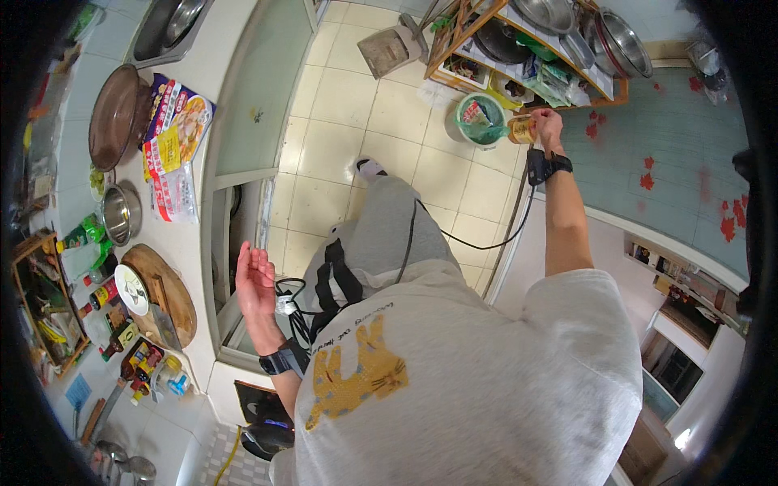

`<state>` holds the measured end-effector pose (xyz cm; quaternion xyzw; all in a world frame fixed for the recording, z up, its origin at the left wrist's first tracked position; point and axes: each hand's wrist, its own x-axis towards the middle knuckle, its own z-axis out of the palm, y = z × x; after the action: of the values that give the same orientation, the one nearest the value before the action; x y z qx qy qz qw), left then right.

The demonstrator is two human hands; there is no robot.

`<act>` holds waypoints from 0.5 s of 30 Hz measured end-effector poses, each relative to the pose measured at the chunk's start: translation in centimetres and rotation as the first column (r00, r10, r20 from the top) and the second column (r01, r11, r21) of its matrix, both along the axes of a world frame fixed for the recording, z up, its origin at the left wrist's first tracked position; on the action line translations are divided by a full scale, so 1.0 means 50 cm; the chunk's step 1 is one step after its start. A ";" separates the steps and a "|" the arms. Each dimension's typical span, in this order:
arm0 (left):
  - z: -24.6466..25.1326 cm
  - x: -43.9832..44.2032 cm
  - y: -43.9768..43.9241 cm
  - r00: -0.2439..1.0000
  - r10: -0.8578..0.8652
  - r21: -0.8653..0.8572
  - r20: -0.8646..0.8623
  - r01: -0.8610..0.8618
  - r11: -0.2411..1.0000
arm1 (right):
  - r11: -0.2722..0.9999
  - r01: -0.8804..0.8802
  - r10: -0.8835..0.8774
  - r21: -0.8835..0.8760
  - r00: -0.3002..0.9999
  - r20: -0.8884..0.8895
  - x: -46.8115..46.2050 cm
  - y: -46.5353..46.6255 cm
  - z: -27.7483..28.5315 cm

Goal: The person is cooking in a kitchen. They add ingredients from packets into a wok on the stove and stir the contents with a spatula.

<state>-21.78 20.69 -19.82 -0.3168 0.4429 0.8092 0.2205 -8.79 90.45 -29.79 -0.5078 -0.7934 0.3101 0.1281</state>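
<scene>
My right hand (549,129) is closed on a small orange-brown packet (521,130), held out at the far right beside the rim of a waste bin (453,124). The bin has a green plastic liner (491,129) and a red-and-white wrapper (475,114) inside. My left hand (255,279) is held near the counter front with its fingers extended, and nothing is in it. On the counter, the nearest things to it are a round wooden chopping board (185,285), a cleaver (164,325) and a white plate (131,289).
A wooden shelf rack (468,24) with pans and bags stands behind the bin. A dustpan (389,51) lies on the tiled floor. The counter holds food packages (176,133), a brown basin (112,118) and a steel bowl (120,214). A black cable (480,246) runs to my right wrist.
</scene>
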 end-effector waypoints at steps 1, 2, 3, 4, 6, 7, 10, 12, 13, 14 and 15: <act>0.000 -0.006 0.017 1.000 0.011 -0.041 0.015 -0.011 0.999 | 0.998 0.032 -0.037 0.053 0.995 0.094 0.001 0.024 -0.010; 0.000 -0.013 0.035 1.000 -0.022 -0.010 -0.008 0.022 1.000 | 0.991 -0.060 0.045 0.117 0.991 0.125 0.004 0.046 -0.011; -0.003 -0.025 0.054 0.999 -0.045 -0.025 -0.011 0.045 0.999 | 0.996 -0.016 0.004 0.088 0.992 0.128 -0.005 0.069 -0.023; 0.008 -0.021 0.066 0.997 -0.081 -0.032 -0.008 0.081 0.996 | 0.999 0.021 -0.025 0.028 0.990 0.139 0.008 0.089 -0.014; 0.011 -0.037 0.098 0.993 -0.119 -0.094 0.015 0.120 0.988 | 0.999 -0.033 0.024 0.036 0.972 0.235 0.001 0.126 -0.024; 0.015 -0.042 0.112 0.992 -0.124 -0.109 0.032 0.127 0.986 | 0.986 -0.124 0.085 0.108 0.946 0.313 -0.008 0.143 -0.032; 0.025 -0.059 0.143 0.998 -0.040 -0.174 0.056 0.049 0.983 | 0.928 -0.344 0.257 0.142 0.868 0.425 -0.084 0.151 -0.073; 0.034 -0.055 0.152 0.999 -0.021 -0.153 0.032 0.025 0.988 | 0.917 -0.371 0.264 0.148 0.841 0.472 -0.186 0.096 -0.111; 0.037 -0.054 0.155 0.998 0.035 -0.176 0.046 -0.027 0.984 | 0.848 -0.512 0.410 0.136 0.797 0.443 -0.260 0.045 -0.133; 0.036 -0.051 0.154 0.998 0.064 -0.167 0.022 -0.059 0.984 | 0.777 -0.628 0.555 0.037 0.713 0.429 -0.342 -0.026 -0.158; 0.036 -0.046 0.154 0.995 0.100 -0.155 0.021 -0.096 0.983 | 0.702 -0.712 0.634 -0.009 0.619 0.464 -0.429 -0.120 -0.182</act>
<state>-24.08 28.40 -18.04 -0.3658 0.4848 0.7778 0.1617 -30.23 84.46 -38.90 -0.2143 -0.9570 0.1432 -0.1330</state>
